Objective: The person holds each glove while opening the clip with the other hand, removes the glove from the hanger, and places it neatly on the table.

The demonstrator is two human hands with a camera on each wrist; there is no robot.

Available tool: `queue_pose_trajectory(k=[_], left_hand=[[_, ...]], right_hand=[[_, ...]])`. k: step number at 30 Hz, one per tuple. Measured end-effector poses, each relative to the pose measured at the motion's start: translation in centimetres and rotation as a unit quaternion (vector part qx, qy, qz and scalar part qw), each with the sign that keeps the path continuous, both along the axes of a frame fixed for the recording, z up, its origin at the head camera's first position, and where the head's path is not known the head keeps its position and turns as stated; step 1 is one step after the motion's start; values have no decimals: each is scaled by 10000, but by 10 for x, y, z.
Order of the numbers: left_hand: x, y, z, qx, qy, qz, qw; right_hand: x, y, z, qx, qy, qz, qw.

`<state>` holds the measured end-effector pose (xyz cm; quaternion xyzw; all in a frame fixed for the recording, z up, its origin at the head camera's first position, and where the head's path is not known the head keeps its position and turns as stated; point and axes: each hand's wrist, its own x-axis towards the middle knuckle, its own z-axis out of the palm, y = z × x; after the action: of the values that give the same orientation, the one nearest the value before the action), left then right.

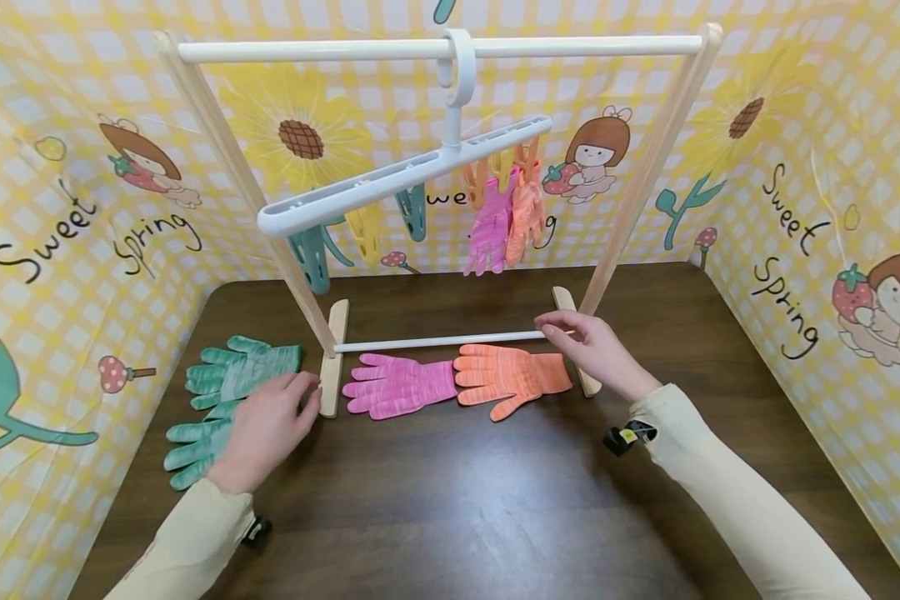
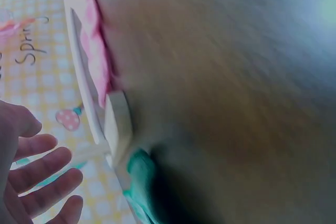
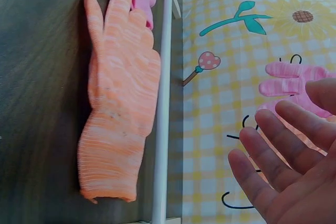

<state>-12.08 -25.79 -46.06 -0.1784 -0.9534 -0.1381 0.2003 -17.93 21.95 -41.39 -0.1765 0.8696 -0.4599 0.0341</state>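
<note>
**Hands at the rack's foot**

Only the head view shows the hanger (image 1: 405, 179) with pink and orange gloves clipped high at centre. The right wrist view shows the right hand (image 3: 286, 174) loosely spread, grasping nothing, beside the knitted orange glove (image 3: 122, 98) lying flat by the white rod (image 3: 163, 103). The left hand (image 1: 266, 429) rests relaxed on the green gloves (image 1: 228, 379) at lower left. The table (image 1: 450, 500) is dark wood, inside yellow checked cartoon walls.

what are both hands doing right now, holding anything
Left hand: open, holding nothing, resting over the green gloves.
Right hand: open, holding nothing, fingertips at the rack's lower bar.
</note>
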Motion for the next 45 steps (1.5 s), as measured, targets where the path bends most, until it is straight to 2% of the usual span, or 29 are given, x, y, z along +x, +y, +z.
queue_pose_trajectory(k=[4, 10, 21, 29, 36, 45], left_hand=[[-7, 13, 2, 92, -148, -40, 9998], [-18, 31, 5, 336, -67, -191, 9992], [-38, 70, 15, 644, -258, -489, 9964], [-56, 103, 24, 1090, -250, -638, 9917], [-69, 124, 32, 1375, -570, -615, 9870], [-87, 146, 38, 1991, -357, -885, 9753]], right_hand=[[-2, -2, 5, -31, 80, 16, 10000], [-2, -6, 16, -63, 84, -42, 9999], [-9, -9, 34, -151, 350, -104, 9992], [-13, -8, 49, -98, 555, -253, 9981], [-19, -11, 62, -155, 717, -263, 9970], [-26, -16, 79, -175, 694, -310, 9970]])
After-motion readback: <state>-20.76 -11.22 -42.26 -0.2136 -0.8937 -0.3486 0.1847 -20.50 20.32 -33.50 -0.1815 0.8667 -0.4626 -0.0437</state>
